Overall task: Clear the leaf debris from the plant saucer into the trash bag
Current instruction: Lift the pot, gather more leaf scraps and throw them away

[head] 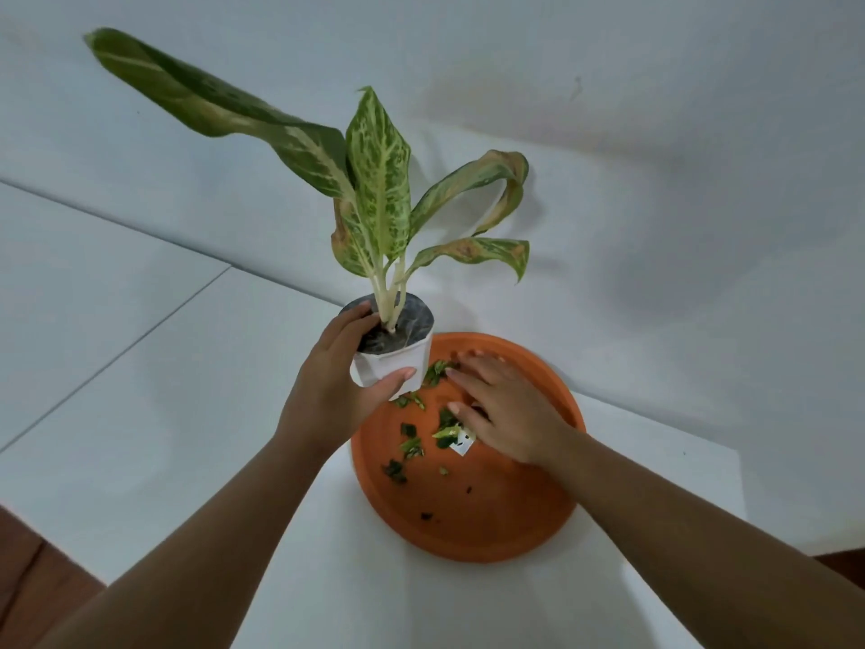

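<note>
Bench (154,437): white top, carrying the saucer; a seam line runs across its left part. Pale wall behind.

Plant (379,180): long variegated green leaves, several browned at the edges and tips, pale stems rising from dark soil. One large leaf reaches far up and to the left.

Saucer (487,522): round, orange, shallow-rimmed, resting on the bench near its front right corner.

Pot (384,367): small, white, tilted, lifted clear of the bench at the saucer's far left edge, its lower corner over the saucer.

Left hand (327,391): fingers (355,320) closed around the pot, thumb across its front wall, other digits over the rim.

Right hand (505,409): palm down inside the saucer, fingers spread flat and unclenched over the debris at the far side; whether anything is pinched beneath cannot be told.

Leaf debris (412,447): small green scraps scattered over the saucer's left and middle floor, some under the right fingertips, a few dark crumbs nearer the front.

Paper scrap (465,445): small, white, lying in the saucer just beside the right hand's thumb side.
</note>
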